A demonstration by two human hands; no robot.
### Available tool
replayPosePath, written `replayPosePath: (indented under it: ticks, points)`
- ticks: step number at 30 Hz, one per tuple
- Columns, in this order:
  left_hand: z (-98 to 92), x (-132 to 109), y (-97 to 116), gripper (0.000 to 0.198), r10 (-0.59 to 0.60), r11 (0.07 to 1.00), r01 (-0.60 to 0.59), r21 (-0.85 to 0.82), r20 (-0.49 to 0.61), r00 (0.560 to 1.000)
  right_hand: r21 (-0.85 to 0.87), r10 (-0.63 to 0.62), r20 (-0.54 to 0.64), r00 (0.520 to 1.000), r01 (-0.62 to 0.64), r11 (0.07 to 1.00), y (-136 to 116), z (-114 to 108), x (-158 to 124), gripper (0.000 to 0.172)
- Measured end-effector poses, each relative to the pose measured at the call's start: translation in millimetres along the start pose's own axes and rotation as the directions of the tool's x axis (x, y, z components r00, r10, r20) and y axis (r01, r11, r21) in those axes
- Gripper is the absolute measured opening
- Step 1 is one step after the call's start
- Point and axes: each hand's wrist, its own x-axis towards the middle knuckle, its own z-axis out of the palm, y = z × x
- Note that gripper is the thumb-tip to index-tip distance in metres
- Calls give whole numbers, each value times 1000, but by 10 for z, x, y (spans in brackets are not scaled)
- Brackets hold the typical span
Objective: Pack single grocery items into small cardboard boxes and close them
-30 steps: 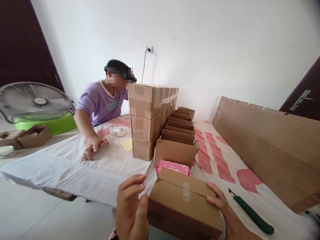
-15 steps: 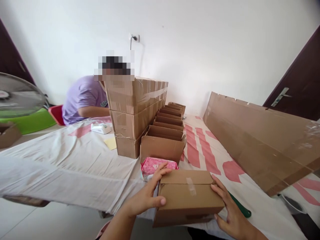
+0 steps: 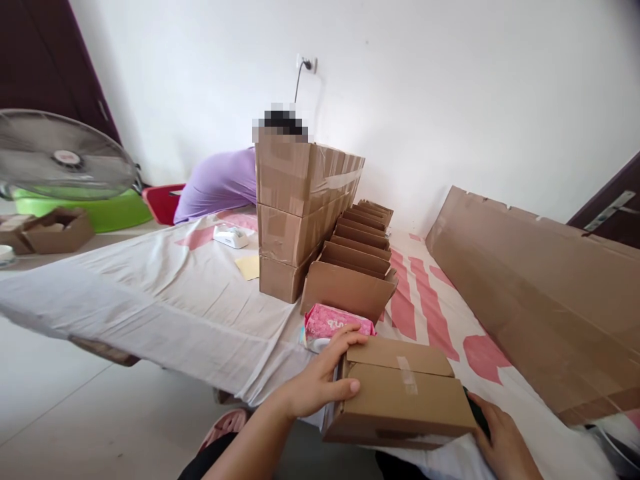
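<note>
The box sits at the table's near edge, the left hand's spread fingers against its left end; the right hand is by the green handle just right, its grip unclear.

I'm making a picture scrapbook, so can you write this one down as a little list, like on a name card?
left grip: spread over the left end of the taped box
right grip: at that box's right end, by a dark green handle; can't tell what it grasps
taped box: brown, flaps down, clear tape over the seam
just behind: pink packet, partly hidden
farther back: stacked boxes, three high, beside a row of open boxes
other person: purple top, partly hidden by the stacked boxes
far left: fan
</note>
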Motion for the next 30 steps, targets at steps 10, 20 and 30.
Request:
replayPosePath:
  ticks: [10,20,30]
  points:
    - [16,24,-16,80,65,998,-65,8,-18,998,154,142,-177,974,-115,981,-152,-492,397,42]
    - [31,15,-29,81,82,996,-81,26,-25,996,241,-513,-18,858,502,831,-1659,-1408,956,34]
    - [42,22,-35,75,89,996,-89,5,-32,995,229,-667,241,705,627,745,-2307,-1393,1164,36]
